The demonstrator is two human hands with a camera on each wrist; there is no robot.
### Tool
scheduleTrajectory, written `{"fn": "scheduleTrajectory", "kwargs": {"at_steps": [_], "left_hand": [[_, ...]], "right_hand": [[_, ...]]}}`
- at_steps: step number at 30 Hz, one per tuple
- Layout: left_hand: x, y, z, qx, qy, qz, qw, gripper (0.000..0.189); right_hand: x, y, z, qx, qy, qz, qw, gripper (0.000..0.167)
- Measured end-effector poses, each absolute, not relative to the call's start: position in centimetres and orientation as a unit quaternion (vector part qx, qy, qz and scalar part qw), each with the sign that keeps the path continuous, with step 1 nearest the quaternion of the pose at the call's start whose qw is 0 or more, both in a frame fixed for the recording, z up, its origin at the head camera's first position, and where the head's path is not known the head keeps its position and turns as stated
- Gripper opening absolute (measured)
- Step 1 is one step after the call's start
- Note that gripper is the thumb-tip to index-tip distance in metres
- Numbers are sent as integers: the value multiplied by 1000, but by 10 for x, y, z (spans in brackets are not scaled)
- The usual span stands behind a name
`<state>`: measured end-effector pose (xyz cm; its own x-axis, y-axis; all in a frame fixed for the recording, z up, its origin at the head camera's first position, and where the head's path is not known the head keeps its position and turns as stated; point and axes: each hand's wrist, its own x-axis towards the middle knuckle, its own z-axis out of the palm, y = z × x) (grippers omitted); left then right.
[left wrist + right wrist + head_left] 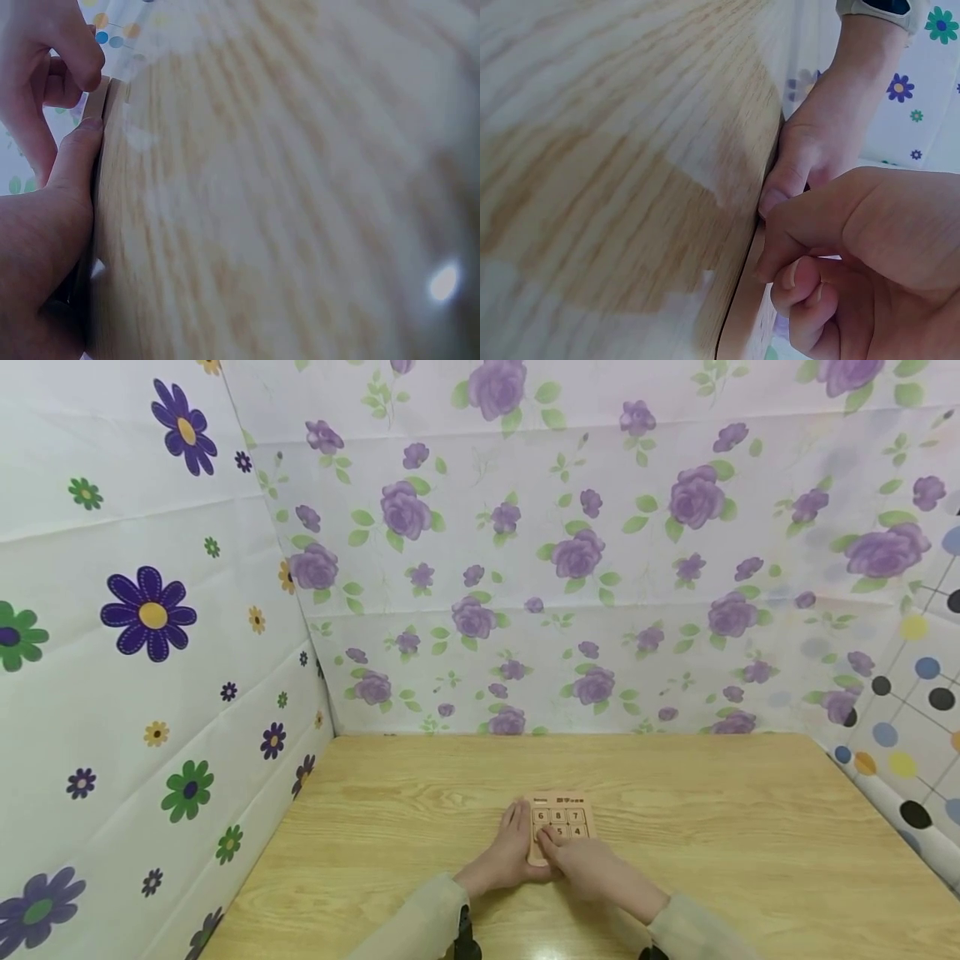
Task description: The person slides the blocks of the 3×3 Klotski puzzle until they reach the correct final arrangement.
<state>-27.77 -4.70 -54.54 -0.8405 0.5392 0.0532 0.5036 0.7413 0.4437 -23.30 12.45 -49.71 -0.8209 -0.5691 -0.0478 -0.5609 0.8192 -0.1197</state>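
A flat wooden number sliding puzzle (564,816) lies on the table. Its top row reads 6, 8, 7, with 5 and 4 visible below; the lower part is covered by the hands. Along its left side my left hand (512,852) holds the frame, the thumb (81,146) at the near edge. My right hand (588,862) comes in from the right, fingertips touching the tiles left of the 5. Close up, the right hand (870,247) has some fingers curled in, near the puzzle's side edge (744,319). Whatever tile sits beneath the fingertips is hidden.
The light wood table (712,810) extends around the puzzle on all sides. Flowered cloth (465,568) hangs behind it, with a daisy-print cloth (150,710) at the left and a dotted cloth (900,727) at the right. Both forearms wear pale sleeves (423,914).
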Motion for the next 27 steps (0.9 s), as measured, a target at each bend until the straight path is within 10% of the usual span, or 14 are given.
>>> {"fn": "scheduleTrajectory", "kwargs": {"at_steps": [27], "left_hand": [[-280,-46,-548,273,933,227,49,125]], "right_hand": [[-230,123,-503,-283,958,-39,26,65]]}}
